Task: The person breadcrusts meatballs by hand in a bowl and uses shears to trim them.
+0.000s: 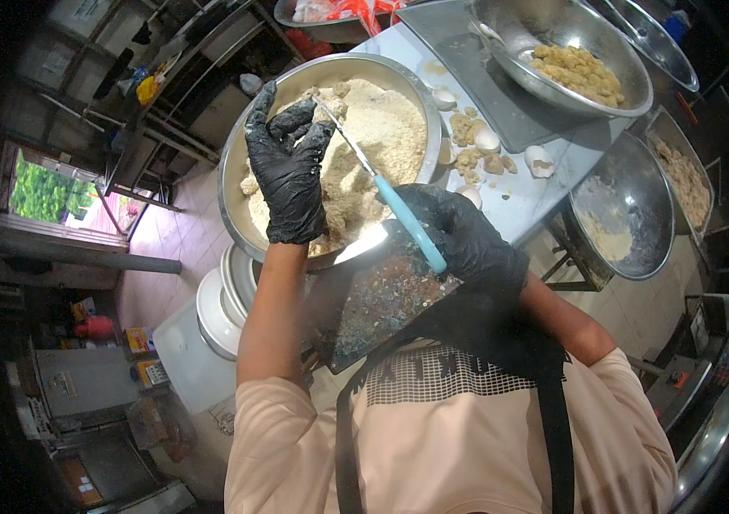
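Note:
My left hand (290, 170), in a black flour-dusted glove, is raised over a wide steel bowl (432, 115) of pale flour (390, 122). Its thumb and a bent finger pinch a flour-coated lump (333, 109), while another finger points up. My right hand (470, 238), also gloved in black, grips a slim metal tool by its light-blue handle (409, 221); my fingers are partly hidden behind the handle. The tool's metal end reaches across the bowl to the lump. Whether the tool has one blade or two arms is not clear.
Eggshells (539, 162) and yellowish crumbs (466, 128) lie on the marble-look table (519, 205). Behind them, a steel bowl (628, 83) holds yellowish pieces. At right stand a floury steel bowl (650, 225) and a tray of pale pieces (686, 173). White lidded tubs (217, 315) are at left.

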Demonstrator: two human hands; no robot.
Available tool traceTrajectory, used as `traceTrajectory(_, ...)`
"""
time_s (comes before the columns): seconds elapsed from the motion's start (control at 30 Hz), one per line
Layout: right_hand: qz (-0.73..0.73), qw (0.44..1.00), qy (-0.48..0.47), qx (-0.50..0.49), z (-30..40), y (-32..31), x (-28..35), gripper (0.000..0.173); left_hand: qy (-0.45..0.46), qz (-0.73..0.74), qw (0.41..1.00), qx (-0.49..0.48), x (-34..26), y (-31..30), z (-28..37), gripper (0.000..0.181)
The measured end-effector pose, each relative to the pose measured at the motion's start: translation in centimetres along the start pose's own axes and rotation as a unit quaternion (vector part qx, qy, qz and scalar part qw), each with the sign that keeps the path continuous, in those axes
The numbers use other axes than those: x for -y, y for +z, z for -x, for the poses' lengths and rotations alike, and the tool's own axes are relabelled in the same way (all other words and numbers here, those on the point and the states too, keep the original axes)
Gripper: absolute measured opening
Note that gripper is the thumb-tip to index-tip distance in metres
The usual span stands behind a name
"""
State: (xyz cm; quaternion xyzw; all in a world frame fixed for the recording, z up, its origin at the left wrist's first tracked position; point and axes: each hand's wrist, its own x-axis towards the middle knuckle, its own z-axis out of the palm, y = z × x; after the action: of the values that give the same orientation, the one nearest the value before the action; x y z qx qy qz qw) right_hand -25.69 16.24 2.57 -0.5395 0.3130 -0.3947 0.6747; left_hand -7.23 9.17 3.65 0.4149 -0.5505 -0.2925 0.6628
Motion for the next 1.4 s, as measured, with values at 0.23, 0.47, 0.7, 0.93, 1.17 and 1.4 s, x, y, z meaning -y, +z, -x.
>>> traceTrajectory(0.23,0.006,0.999,0.0,-0.035,-0.1,-0.1,-0.8,0.029,-0.065,0.06,0.996,0.019,0.4,0.1,-0.2,0.054)
traceTrajectory(0.47,-0.054,0.996,0.031,-0.063,0.6,-0.9,0.6,0.03,-0.277,0.145,0.945,0.095,2.8,-2.4,-2.1,0.033)
traceTrajectory(0.7,-0.042,0.996,0.006,-0.074,0.6,-1.9,-0.7,0.034,-0.257,-0.314,0.885,0.231,6.9,-5.2,-2.3,0.022)
traceTrajectory(0.93,-0.115,0.989,0.023,-0.09,1.4,-2.7,-1.2,0.04,-0.2,-0.342,0.867,0.302,6.7,-4.3,-2.0,0.027)
traceTrajectory(1.17,-0.105,0.991,0.034,-0.081,1.5,-2.8,-0.9,0.039,-0.407,-0.022,0.894,0.187,6.9,-5.5,-3.6,0.027)
traceTrajectory(1.4,-0.182,0.979,0.025,-0.088,1.5,-2.8,-0.7,0.037,-0.494,0.003,0.859,0.132,6.6,-6.5,-5.6,0.033)
